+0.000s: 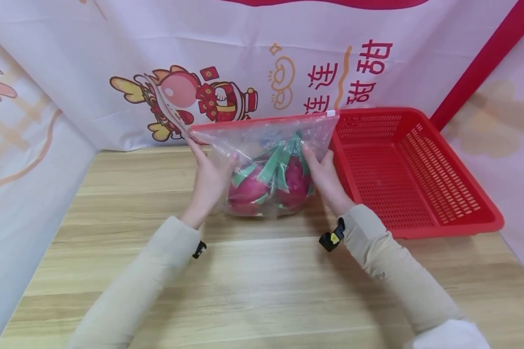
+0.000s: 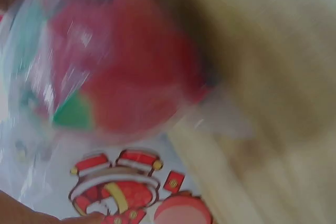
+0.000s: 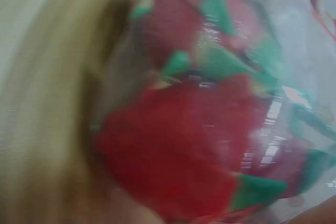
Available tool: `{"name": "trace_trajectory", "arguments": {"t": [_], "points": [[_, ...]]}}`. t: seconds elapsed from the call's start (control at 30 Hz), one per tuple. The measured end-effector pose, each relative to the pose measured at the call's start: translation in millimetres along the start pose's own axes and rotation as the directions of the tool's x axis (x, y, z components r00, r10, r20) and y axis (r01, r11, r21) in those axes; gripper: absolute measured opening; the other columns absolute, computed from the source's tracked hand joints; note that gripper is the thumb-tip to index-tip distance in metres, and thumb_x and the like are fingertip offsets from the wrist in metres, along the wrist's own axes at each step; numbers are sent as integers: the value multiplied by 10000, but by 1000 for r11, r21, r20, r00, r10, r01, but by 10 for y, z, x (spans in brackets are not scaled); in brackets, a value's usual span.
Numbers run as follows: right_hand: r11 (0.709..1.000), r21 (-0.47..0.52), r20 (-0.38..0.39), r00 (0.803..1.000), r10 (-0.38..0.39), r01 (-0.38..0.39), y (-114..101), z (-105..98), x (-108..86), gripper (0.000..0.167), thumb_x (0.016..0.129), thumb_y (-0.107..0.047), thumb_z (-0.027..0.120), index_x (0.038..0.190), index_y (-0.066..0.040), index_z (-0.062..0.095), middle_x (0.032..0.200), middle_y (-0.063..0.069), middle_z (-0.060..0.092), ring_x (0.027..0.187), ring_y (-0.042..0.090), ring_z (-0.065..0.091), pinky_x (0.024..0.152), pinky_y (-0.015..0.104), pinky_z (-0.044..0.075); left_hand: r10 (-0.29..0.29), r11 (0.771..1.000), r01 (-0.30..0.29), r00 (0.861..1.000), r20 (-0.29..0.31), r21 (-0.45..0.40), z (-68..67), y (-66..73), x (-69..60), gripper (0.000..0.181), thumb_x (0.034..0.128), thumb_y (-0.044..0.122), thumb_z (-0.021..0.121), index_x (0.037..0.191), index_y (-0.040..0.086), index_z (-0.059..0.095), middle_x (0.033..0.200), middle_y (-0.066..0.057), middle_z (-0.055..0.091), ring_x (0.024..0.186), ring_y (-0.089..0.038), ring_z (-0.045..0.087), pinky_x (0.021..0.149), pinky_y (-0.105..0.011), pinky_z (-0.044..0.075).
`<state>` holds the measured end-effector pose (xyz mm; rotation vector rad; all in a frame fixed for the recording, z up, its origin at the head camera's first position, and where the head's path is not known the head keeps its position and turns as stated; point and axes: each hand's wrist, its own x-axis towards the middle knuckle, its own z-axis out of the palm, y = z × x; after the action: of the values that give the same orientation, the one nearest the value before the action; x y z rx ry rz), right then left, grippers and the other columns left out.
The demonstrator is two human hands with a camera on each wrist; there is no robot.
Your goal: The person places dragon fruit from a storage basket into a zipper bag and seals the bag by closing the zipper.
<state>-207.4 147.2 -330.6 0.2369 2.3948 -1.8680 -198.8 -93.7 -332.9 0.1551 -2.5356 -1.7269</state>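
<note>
A clear plastic zip bag (image 1: pixel 220 140) with a red zip strip along its top is held up over the wooden table. Two dragon fruits, a left one (image 1: pixel 248 191) and a right one (image 1: pixel 293 184), sit side by side inside it, magenta with green leafy tips. My left hand (image 1: pixel 208 180) grips the bag's left side, thumb on the near face. On the other side my right hand (image 1: pixel 325 177) grips it, thumb over the right fruit. A white slider (image 1: pixel 331 113) is at the strip's right end. Both wrist views are blurred; red fruit (image 2: pixel 131 66) shows through the plastic.
A red plastic basket (image 1: pixel 445 231) with slotted walls stands on the table to the right, close beside my right hand. White printed cloth (image 1: pixel 253 58) hangs behind the table and along both sides. The wooden tabletop (image 1: pixel 266 281) extends toward me.
</note>
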Motion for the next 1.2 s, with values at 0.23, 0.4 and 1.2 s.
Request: {"name": "trace_trajectory", "arguments": {"t": [0.23,0.4,1.2], "points": [[1000,-13,36,999,5,-4,267,87,-6,827,914,-527,534,1492,-190,47,1566,60,214,1468,209,208,1195,453,259,115,988,-128,982,149,82,158,-208,-137,1008,873,341,676,1532,231,-78,1607,-69,163,1478,-239,207,1195,-470,232],[997,-59,20,999,-45,46,405,120,-31,922,866,-498,629,1511,-230,26,1565,35,212,1471,203,195,1198,481,240,81,990,-97,986,148,105,230,-220,-124,1030,859,352,693,1528,215,-77,1592,-93,213,1461,-247,258,1186,-454,261],[996,-83,-20,999,-33,31,567,293,94,959,819,-342,734,1503,-169,85,1507,111,268,1409,252,284,1170,441,315,149,959,-174,981,124,224,380,-301,-21,952,796,415,742,1492,170,141,1474,-117,322,1354,-304,405,1123,-486,366]]}}
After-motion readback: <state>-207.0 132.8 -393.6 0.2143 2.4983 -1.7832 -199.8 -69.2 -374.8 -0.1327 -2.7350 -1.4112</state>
